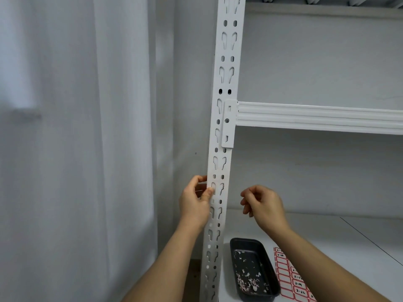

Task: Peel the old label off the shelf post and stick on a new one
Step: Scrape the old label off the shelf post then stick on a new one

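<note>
White shelf, grey curtained wall

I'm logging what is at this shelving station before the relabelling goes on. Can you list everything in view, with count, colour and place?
shelf post: one, white, slotted, upright at centre
shelf beam: one, white, hooked to the post, running right
lower shelf board: one, white, right of the post
tray: one, black, on the lower shelf board beside the post, holding pale paper scraps
label sheet: one, red-bordered labels, some handwritten, lying right of the tray
curtain: white, hanging left of the post
wall: pale grey, behind the shelves
left hand: grip on the post's left edge, thumb pressed to its face
right hand: right of the post, apart from it, fingertips pinched together; whether they hold anything is unclear
</note>
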